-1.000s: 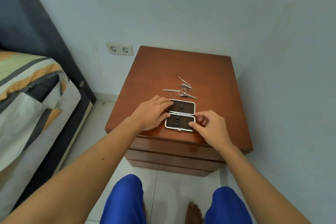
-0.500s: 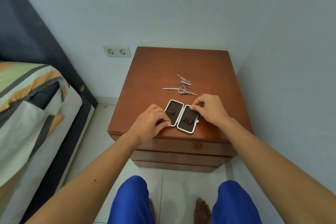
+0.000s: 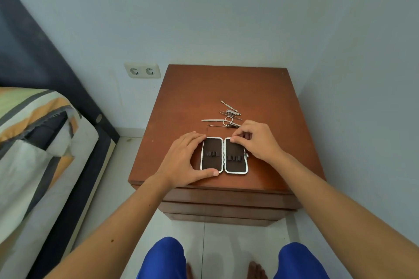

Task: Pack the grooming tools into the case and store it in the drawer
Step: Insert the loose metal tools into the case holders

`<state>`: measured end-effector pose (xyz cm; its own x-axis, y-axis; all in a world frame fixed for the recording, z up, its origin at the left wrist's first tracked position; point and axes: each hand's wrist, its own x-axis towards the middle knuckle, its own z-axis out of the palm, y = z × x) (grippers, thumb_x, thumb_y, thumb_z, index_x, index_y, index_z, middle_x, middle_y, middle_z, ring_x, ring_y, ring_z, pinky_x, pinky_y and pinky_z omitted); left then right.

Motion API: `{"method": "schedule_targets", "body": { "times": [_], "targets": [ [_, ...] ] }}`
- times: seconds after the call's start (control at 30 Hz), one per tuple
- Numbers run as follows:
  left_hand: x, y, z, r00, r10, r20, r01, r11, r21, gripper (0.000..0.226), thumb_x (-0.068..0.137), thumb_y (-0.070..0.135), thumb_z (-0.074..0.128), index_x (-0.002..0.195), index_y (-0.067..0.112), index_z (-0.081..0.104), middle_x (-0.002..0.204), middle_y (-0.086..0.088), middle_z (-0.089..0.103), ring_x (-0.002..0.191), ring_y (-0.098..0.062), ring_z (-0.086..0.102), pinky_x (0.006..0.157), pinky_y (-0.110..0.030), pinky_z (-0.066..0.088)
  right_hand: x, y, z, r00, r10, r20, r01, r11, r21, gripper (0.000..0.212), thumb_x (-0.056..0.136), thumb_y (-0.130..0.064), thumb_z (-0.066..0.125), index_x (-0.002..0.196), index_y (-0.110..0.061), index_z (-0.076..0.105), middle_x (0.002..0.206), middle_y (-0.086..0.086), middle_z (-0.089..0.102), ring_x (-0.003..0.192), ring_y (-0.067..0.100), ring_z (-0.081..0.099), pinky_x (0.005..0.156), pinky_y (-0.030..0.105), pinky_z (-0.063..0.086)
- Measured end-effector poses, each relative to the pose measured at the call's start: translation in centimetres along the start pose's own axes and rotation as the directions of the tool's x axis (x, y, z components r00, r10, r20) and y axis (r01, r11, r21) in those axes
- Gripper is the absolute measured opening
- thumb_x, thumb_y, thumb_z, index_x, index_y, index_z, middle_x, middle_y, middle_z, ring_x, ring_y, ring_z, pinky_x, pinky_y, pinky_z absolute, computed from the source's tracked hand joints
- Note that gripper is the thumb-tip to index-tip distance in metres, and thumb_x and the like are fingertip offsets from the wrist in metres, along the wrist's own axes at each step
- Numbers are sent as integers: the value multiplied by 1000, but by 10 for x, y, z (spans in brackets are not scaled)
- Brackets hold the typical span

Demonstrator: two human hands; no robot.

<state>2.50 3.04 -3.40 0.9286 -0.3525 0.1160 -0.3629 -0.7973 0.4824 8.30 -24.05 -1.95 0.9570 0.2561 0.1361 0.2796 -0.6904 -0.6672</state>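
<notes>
A small case with a silver rim and dark lining lies open and flat near the front of the brown nightstand top, its two halves side by side. My left hand grips the left half, thumb on its near edge and fingers at its far corner. My right hand pinches the far edge of the right half. Several thin metal grooming tools, among them small scissors and a file, lie loose just behind the case.
Shut drawer fronts show below the nightstand top. A bed with a striped cover stands to the left, a double wall socket behind. Walls close in at the back and right. My knees in blue and bare feet are on the tiled floor.
The open case has been turned from halves stacked front to back to halves side by side. My right hand moved from its near edge to its far right corner.
</notes>
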Motion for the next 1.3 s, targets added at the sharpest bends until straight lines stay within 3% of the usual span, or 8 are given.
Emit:
{"method": "schedule_targets", "body": {
  "times": [0.27,0.47,0.63,0.77,0.87,1.07,1.2,1.3],
  "targets": [
    [4,0,5,1000,-8,-13,8,1000,28,112,68,92,69,157,33,37,162,11,39,151,-11,28,122,-29,18,-3,7,12,995,-15,-101,21,998,61,6,84,-26,86,89,-26,84,86,-11,67,65,7,51,62,12,38],
    [1,-2,4,1000,-9,-10,9,1000,4,115,65,95,67,156,31,40,162,9,40,153,-12,31,127,-38,23,-6,6,14,988,3,-156,9,997,76,5,83,-29,87,87,-29,84,85,-8,68,66,10,53,63,15,40],
    [2,-3,3,999,-33,4,33,999,0,117,64,94,71,158,33,38,165,10,37,154,-10,27,123,-28,16,-1,1,7,966,88,-242,-45,983,180,9,84,-25,86,93,-24,85,89,-4,71,73,14,58,65,11,43],
    [2,-3,5,1000,-18,-12,19,1000,6,117,64,96,68,157,31,40,163,10,39,154,-11,28,127,-36,22,20,-3,8,980,-2,-201,2,1000,2,12,87,-26,83,99,-23,84,92,-7,65,73,3,54,74,19,44],
    [2,-4,4,1000,-20,-13,20,1000,6,117,63,97,67,156,31,41,163,10,40,154,-11,29,127,-38,23,32,-6,11,994,-10,-110,-6,990,-144,17,90,-29,80,105,-22,83,100,0,66,92,17,62,81,34,48],
    [3,-3,4,1000,-20,-11,20,1000,19,117,63,97,67,156,32,40,162,11,39,153,-10,29,126,-34,20,29,-8,9,997,-50,-63,36,977,-211,17,95,-26,74,108,-18,81,101,-1,67,90,15,60,80,30,45],
    [2,-2,3,1000,-19,-10,19,1000,19,117,63,99,64,156,32,40,162,11,39,153,-11,30,127,-40,24,21,-12,4,985,-46,-167,29,995,-100,14,96,-25,73,104,-16,79,93,-6,64,73,10,56,75,27,48],
    [2,-1,3,1000,-22,-8,22,1000,17,117,63,98,65,156,33,39,163,12,39,153,-11,29,127,-37,21,15,-19,-1,973,77,-219,-57,994,95,12,97,-24,71,105,-18,77,94,-5,72,79,7,64,72,17,49]
  ]
}}
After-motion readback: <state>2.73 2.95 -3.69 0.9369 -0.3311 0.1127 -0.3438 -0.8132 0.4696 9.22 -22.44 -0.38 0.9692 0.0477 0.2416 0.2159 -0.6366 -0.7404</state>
